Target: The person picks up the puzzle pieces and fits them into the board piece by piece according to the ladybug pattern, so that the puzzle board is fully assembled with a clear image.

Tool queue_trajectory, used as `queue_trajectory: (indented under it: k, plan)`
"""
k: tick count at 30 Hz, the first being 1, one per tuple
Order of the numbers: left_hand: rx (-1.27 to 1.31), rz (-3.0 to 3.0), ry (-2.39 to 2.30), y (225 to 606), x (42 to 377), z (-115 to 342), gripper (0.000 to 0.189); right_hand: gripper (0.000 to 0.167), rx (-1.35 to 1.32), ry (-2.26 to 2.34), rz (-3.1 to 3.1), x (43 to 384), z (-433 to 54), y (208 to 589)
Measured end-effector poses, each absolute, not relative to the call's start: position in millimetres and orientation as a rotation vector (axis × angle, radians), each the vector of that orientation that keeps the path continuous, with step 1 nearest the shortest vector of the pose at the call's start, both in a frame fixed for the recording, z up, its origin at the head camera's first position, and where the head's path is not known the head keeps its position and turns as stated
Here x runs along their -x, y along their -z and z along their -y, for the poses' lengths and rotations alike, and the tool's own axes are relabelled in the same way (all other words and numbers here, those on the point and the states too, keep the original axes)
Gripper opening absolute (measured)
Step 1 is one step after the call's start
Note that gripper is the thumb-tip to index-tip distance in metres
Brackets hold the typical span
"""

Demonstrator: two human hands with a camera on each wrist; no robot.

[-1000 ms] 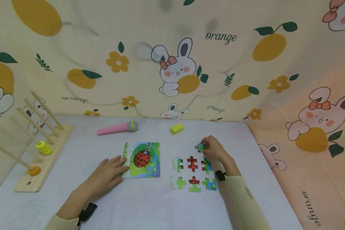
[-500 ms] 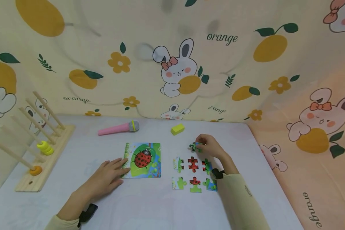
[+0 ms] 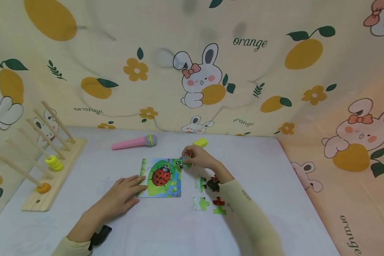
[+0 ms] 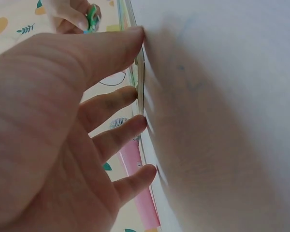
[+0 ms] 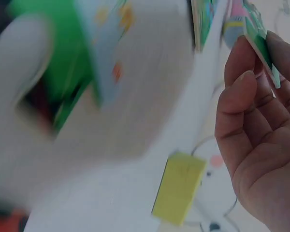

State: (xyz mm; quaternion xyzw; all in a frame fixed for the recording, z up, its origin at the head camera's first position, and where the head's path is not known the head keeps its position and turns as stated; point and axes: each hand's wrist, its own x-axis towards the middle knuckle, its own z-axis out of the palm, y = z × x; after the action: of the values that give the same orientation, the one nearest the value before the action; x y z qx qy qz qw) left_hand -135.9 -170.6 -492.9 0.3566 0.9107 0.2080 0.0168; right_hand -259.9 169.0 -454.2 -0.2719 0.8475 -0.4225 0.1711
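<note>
A square puzzle board [image 3: 153,190] with a ladybug picture lies flat on the table. My left hand [image 3: 123,193] rests at its left edge, fingers fairly straight, with fingertips overlapping the border. Over the board's upper right corner, my right hand [image 3: 200,158] pinches a green jigsaw piece [image 5: 261,46] between thumb and fingers. Right of the board lie several loose jigsaw pieces, among them a white-and-green piece [image 3: 201,204] and a red-and-green piece [image 3: 219,206]. The right forearm and sleeve hide some of the others.
A pink toy microphone [image 3: 129,143] lies behind the board. The yellow block [image 3: 200,142] sits just beyond the right hand. At the left stands a wooden peg rack [image 3: 58,176] with yellow and orange beads. A patterned cloth backs the white table.
My right hand has carried the jigsaw piece leftward from above the loose pieces to the board's upper right corner. The left hand has stayed at the board's left edge.
</note>
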Motion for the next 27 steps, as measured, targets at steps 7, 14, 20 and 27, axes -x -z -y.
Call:
queue_trajectory:
  k: [7, 14, 20, 27]
  plan:
    - [-1.119, -2.849, -0.671, 496.6, 137.3, 170.4, 0.043, 0.009, 0.822, 1.136, -2.398, 265.5, -141.0, 461.5]
    - [-1.076, -2.864, -0.669, 497.2, 136.7, 168.9, 0.04, 0.008, 0.796, 1.047, -2.455, 266.7, -125.4, 463.5]
    - [-1.072, -2.866, -0.644, 496.3, 137.0, 167.9, 0.04, 0.008, 0.731, 0.966, -2.53, 266.2, -117.1, 465.4]
    - [-1.052, -2.866, -0.63, 496.2, 137.3, 167.6, 0.042, 0.009, 0.651, 0.768, -2.686, 264.2, -109.4, 468.8]
